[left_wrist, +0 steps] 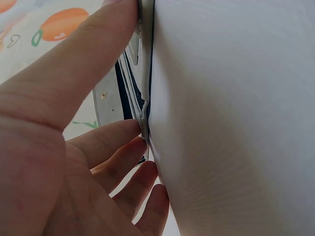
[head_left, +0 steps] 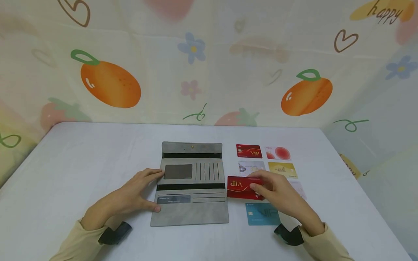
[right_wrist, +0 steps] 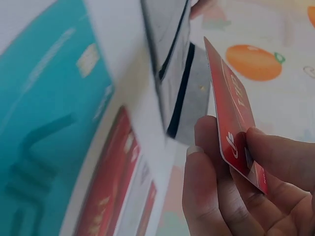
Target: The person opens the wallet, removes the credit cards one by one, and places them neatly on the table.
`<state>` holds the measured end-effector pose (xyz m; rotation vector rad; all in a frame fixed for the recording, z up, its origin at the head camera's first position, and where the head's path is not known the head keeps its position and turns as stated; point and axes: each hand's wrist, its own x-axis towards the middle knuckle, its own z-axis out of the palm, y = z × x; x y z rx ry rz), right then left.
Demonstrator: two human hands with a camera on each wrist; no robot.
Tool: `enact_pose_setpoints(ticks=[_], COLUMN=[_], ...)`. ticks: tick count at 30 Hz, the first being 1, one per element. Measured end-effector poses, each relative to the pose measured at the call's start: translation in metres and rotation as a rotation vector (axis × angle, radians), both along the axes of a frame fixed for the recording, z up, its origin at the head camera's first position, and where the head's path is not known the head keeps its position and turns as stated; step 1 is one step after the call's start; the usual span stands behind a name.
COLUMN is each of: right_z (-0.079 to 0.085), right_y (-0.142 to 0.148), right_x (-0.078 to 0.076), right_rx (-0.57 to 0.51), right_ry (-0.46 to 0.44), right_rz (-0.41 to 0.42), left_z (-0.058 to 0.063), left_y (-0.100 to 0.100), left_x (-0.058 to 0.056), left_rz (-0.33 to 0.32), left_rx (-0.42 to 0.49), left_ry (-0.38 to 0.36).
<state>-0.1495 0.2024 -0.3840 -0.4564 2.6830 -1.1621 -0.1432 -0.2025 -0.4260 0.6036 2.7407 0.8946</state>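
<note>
A grey long wallet [head_left: 189, 216] lies unfolded on the table, showing a clear window, several card slots and a blue-grey card [head_left: 173, 199] in a lower slot. Along its left edge, my left hand [head_left: 134, 194] touches it with thumb and fingers spread and extended, also visible in the left wrist view beside the wallet's edge [left_wrist: 146, 59]. Thumb and fingers of my right hand [head_left: 277, 190] pinch a red VIP card [head_left: 240, 187] just right of the wallet. In the right wrist view that red card [right_wrist: 227, 105] is tilted up off the table, its lettering upside down in the head view.
Right of the wallet lie another red VIP card [head_left: 249, 151], a white card with red circles [head_left: 282, 153], a pale card [head_left: 251, 166], a gold card [head_left: 282, 169] and a teal card [head_left: 261, 214]. Another pale card [head_left: 298, 189] is partly hidden by my right hand. A patterned cloth [head_left: 212, 72] hangs behind.
</note>
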Motion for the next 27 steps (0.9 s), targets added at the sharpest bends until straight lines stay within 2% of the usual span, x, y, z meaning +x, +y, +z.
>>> enact_pose_setpoints(ticks=[27], right_z=[-0.017], right_y=[0.080], right_x=[0.012], right_rx=[0.068], right_ry=[-0.076], right_rz=[-0.093], left_z=[0.000], left_y=[-0.001], left_x=[0.000], left_rz=[0.011], left_rx=[0.001], left_ry=[-0.009])
